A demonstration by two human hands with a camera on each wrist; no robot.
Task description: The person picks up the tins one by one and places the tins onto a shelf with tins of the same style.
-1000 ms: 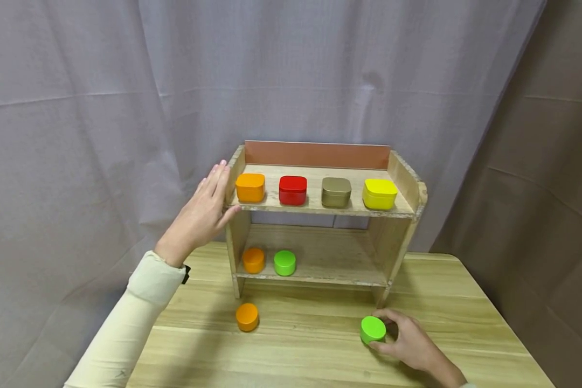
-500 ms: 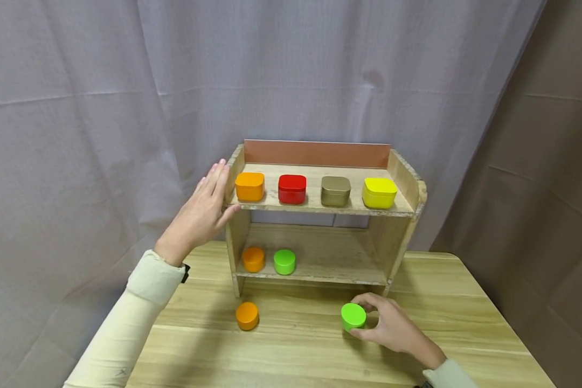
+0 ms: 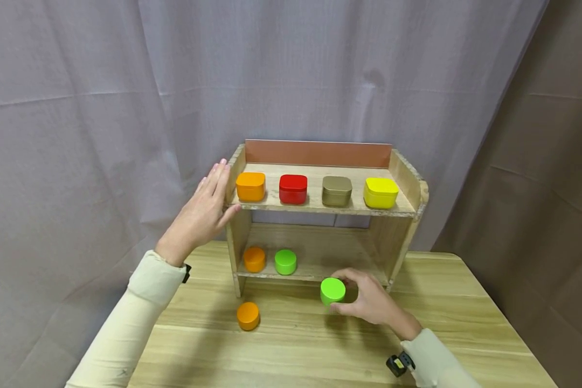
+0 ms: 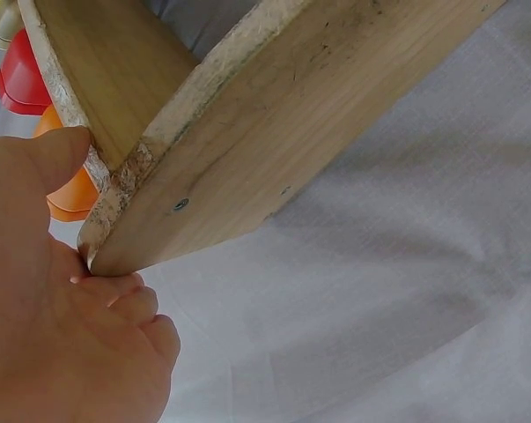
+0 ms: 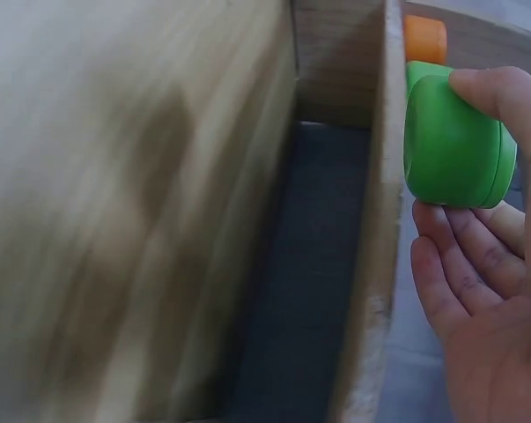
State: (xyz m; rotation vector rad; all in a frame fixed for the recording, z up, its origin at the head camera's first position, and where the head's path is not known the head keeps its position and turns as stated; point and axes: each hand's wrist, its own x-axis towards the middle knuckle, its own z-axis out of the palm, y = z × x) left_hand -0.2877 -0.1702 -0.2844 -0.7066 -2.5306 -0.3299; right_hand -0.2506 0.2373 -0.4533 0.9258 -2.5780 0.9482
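Note:
My right hand (image 3: 371, 296) pinches a green round lidded tin (image 3: 332, 291) between thumb and fingers, raised above the table in front of the lower shelf. In the right wrist view the tin (image 5: 454, 141) shows its side and lid seam. My left hand (image 3: 199, 213) rests with straight fingers along the left side of a small wooden shelf unit (image 3: 315, 242); in the left wrist view its thumb (image 4: 58, 157) touches the front edge. On the lower shelf, an orange round tin (image 3: 254, 260) stands left of another green round tin (image 3: 285, 262).
Another orange round tin (image 3: 248, 316) stands on the wooden table (image 3: 291, 355) before the unit. Along the top shelf are orange (image 3: 250, 187), red (image 3: 293, 189), bronze (image 3: 337, 192) and yellow square tins (image 3: 380, 193). Grey curtains (image 3: 296, 70) hang behind.
My right hand has carried the green round tin leftward and up from the right of the table toward the lower shelf. The left hand has stayed at the shelf's side.

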